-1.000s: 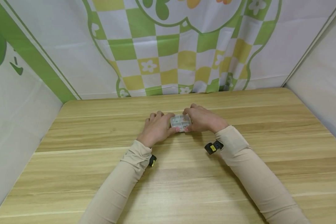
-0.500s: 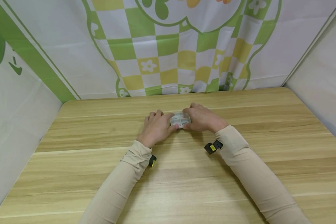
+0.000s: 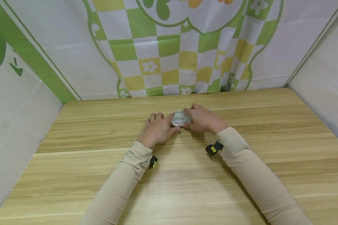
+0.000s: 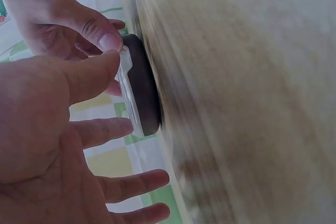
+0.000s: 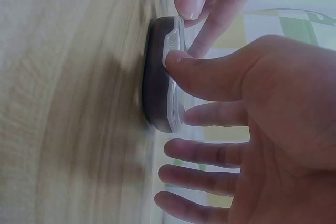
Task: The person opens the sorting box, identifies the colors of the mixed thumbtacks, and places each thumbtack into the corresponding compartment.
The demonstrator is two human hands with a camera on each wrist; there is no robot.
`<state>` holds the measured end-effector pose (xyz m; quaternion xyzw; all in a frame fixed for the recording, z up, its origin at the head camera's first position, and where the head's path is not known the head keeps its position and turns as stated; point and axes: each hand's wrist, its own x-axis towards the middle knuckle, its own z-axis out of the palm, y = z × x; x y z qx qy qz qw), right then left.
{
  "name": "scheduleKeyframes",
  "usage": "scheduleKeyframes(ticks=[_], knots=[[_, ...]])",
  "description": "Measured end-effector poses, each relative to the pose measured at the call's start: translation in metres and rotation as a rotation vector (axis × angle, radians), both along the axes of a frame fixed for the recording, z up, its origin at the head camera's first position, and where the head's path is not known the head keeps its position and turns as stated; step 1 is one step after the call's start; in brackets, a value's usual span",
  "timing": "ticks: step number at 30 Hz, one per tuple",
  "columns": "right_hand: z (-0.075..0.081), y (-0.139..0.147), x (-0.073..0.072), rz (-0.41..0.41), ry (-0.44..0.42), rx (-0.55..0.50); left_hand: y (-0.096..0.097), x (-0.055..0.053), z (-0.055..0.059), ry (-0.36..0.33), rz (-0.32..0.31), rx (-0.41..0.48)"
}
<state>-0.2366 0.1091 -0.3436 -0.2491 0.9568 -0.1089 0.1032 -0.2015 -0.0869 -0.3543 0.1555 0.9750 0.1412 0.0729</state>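
On the wooden table (image 3: 169, 187) sits a small pill case (image 3: 181, 118), with a clear, round-cornered lid over four-way dividers and small coloured bits under it. The wrist views show its dark base (image 4: 144, 87) lying against the tabletop, with the clear lid (image 5: 174, 93) flat along it. My left hand (image 3: 156, 128) holds the left side, thumb at the near edge and index finger at the far left. From the right, my right hand (image 3: 203, 118) grips the lid between thumb (image 5: 181, 61) and index finger. Both hands' other fingers extend away from the case.
A green, white and yellow checked curtain (image 3: 169, 47) hangs behind the table's far edge. White cloth walls stand at left (image 3: 19, 103) and right (image 3: 324, 68). Black straps with yellow marks (image 3: 212, 149) sit at my sleeved wrists.
The clear lid has shifted slightly away from me, and its outline looks rounder. My thumbs have followed a little at the near edge; both forearms stay almost still.
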Motion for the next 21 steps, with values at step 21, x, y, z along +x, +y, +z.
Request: scheduleKeyframes(ticks=[21], knots=[[0.009, 0.014, -0.003, -0.064, 0.011, -0.013, -0.01, -0.007, 0.005, 0.047, 0.035, -0.023]])
